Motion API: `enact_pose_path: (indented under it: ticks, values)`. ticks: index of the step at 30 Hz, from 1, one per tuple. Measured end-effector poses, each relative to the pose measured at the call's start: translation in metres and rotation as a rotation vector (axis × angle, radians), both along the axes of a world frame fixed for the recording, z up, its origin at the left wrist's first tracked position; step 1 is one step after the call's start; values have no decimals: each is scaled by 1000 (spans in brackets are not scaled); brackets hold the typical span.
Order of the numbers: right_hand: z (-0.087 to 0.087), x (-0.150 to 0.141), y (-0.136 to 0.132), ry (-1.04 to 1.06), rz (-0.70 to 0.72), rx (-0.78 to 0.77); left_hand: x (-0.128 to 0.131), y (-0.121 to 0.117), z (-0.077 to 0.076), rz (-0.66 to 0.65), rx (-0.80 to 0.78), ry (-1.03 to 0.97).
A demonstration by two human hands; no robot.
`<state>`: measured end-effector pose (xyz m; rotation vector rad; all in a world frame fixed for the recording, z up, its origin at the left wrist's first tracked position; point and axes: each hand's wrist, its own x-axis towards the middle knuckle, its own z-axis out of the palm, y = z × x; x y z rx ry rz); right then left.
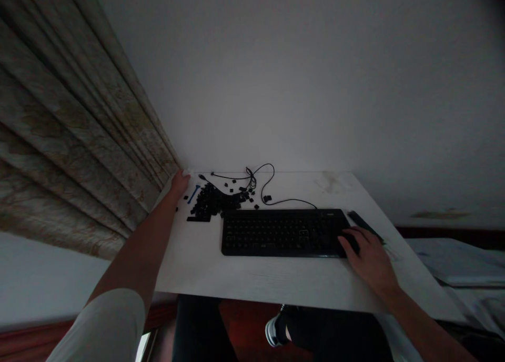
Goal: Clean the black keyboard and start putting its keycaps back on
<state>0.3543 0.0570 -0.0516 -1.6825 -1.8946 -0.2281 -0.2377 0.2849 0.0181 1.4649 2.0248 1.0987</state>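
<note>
A black keyboard (282,232) lies across a white table (252,280). My right hand (369,257) rests on its right end, fingers curled over the edge. My left hand (179,184) reaches to the far left corner of the table beside the curtain; its fingers are hidden from me. Just right of that hand lie a small blue tool (193,194) and a heap of several loose black keycaps (213,201). The keyboard's black cable (262,183) loops behind the heap.
A patterned curtain (79,125) hangs along the left side, touching the table corner. A plain wall stands behind. A flat black bar (363,224) lies right of the keyboard. Papers (461,262) sit lower right. My legs and a shoe (274,330) show under the table's front edge.
</note>
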Motion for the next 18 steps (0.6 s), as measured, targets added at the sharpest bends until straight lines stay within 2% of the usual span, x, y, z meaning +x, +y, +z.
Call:
enact_pose_path:
  ticks: [4, 8, 12, 16, 18]
  values:
    - [2, 1, 0, 9, 5, -15, -2, 5, -3, -107, -27, 257]
    - [6, -1, 3, 9, -2, -21, -6, -10, 2, -172, -5, 466]
    - [10, -3, 6, 31, -4, -6, 0, -56, 8, -252, 62, 546]
    - [12, -4, 7, 58, -35, 10, 15, -118, 0, -539, 57, 678]
    - [12, -4, 7, 62, -42, 17, 20, -143, -8, -627, 37, 730]
